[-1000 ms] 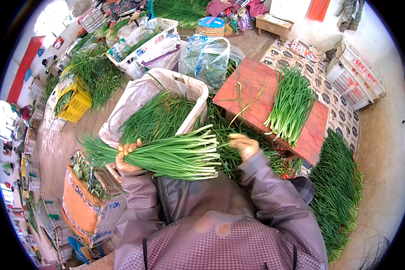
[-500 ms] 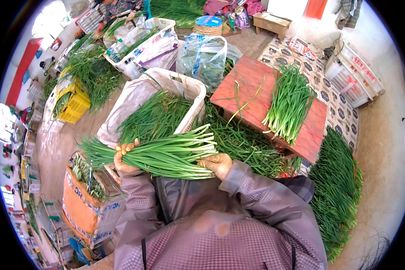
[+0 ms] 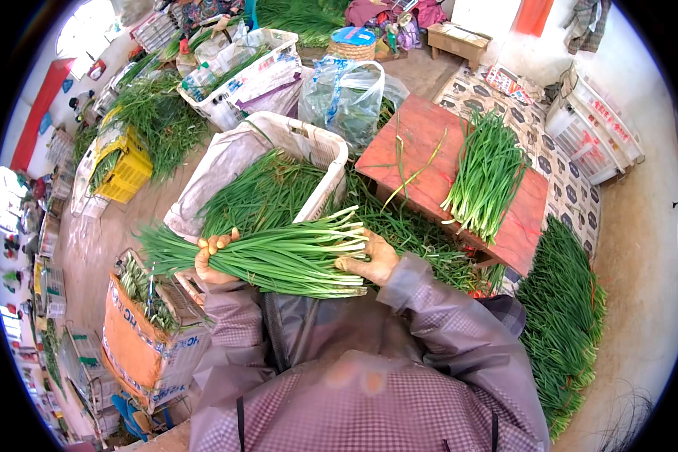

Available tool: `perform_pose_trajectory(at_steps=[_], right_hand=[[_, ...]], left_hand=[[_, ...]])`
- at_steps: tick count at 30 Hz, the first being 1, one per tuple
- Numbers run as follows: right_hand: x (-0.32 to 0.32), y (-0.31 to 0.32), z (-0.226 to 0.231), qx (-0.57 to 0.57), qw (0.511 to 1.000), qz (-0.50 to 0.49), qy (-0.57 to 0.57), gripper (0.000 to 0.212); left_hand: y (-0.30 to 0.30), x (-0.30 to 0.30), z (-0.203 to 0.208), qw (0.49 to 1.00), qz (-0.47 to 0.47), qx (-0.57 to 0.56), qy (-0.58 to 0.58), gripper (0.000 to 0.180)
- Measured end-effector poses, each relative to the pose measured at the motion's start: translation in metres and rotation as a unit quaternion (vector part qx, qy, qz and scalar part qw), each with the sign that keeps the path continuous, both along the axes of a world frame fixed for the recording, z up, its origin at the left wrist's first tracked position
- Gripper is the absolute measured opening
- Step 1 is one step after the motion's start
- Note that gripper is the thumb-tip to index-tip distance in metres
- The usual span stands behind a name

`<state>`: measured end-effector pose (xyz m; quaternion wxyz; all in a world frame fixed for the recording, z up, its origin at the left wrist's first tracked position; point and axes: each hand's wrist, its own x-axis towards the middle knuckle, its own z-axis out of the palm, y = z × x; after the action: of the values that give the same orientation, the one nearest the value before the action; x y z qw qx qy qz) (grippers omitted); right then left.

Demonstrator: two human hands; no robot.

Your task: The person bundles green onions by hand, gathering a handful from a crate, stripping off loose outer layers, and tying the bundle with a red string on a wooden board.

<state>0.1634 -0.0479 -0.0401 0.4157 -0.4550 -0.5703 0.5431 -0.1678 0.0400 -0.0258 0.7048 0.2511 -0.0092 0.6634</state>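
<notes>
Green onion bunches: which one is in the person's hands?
The bunch held crosswise between the left hand and right hand; the other bunch lies untouched on the red table.

Red low table (image 3: 429,162), concrete floor (image 3: 640,248)

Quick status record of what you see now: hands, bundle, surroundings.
left hand: grips the bundle at its leafy part
right hand: cups the white root ends
bundle of green onions: held crosswise, roots toward the person's right
white crate: beyond the bundle, holding more greens
red table: a loose pile of green onions lies on it
</notes>
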Motion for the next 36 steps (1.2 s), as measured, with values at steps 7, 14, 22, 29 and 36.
perform_pose_trajectory(at_steps=[7, 14, 22, 29, 36], right_hand=[[-0.041, -0.004, 0.003, -0.077, 0.935, -0.151, 0.312, 0.057], [0.056, -0.013, -0.049, -0.045, 0.979, -0.197, 0.019, 0.029], [0.032, -0.002, 0.020, -0.175, 0.977, -0.010, 0.126, 0.043], [0.085, -0.011, -0.034, -0.300, 0.950, 0.017, 0.088, 0.024], [-0.006, -0.010, -0.014, -0.242, 0.939, -0.025, 0.242, 0.032]], left_hand=[[-0.006, 0.001, 0.008, 1.000, -0.006, 0.028, -0.002, 0.009], [-0.004, -0.006, 0.003, 0.996, -0.024, 0.079, -0.014, 0.009], [0.002, -0.004, 0.003, 0.986, -0.082, 0.146, -0.023, 0.009], [-0.001, -0.022, 0.029, 0.985, -0.091, 0.141, -0.030, 0.007], [-0.003, -0.002, 0.031, 0.983, -0.103, 0.139, -0.060, 0.013]])
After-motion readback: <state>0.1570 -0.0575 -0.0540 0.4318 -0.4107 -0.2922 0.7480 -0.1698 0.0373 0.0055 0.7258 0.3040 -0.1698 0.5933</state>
